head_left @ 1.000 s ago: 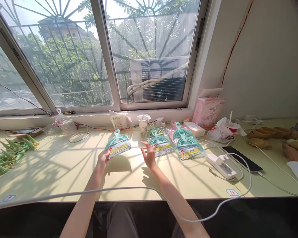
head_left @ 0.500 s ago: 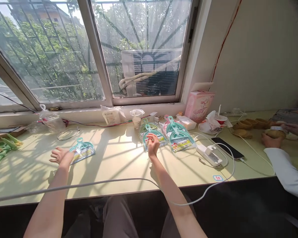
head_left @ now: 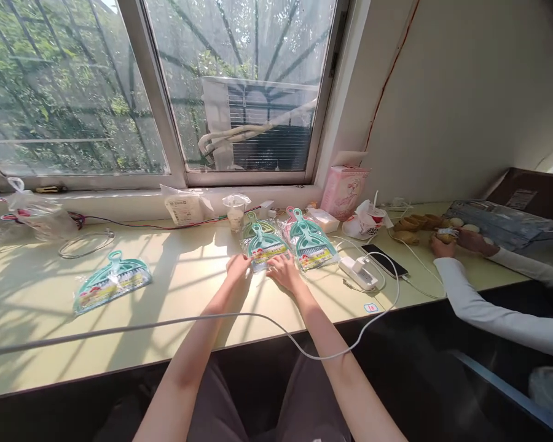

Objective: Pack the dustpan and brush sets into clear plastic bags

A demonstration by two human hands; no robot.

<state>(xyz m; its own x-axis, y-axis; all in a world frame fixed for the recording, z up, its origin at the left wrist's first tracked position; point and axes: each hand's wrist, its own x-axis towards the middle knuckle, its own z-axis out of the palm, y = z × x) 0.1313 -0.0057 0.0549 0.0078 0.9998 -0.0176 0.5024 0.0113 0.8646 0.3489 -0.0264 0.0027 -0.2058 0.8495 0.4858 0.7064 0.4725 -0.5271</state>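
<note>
Both my hands rest on the near edge of a bagged teal dustpan-and-brush set [head_left: 263, 245] lying on the pale yellow table [head_left: 188, 294]. My left hand [head_left: 238, 271] has its fingers at the pack's lower left corner. My right hand [head_left: 286, 271] grips the lower right corner. A second, similar teal pack [head_left: 112, 284] lies alone at the left, away from both hands. Just right of the held pack lie more teal packs [head_left: 309, 244], with a pink one [head_left: 288, 216] behind them.
A white cable [head_left: 166, 321] runs across the table's front edge to a white charger block [head_left: 358, 272] beside a dark phone [head_left: 384, 260]. A pink box [head_left: 343, 190], a plastic cup [head_left: 235, 212] and bags line the window sill. Another person's white-sleeved arm [head_left: 474, 301] works at the right.
My left hand let go of the teal pack at the left, left it on the table and moved right to join my right hand at the middle pack. The view turned right and down.
</note>
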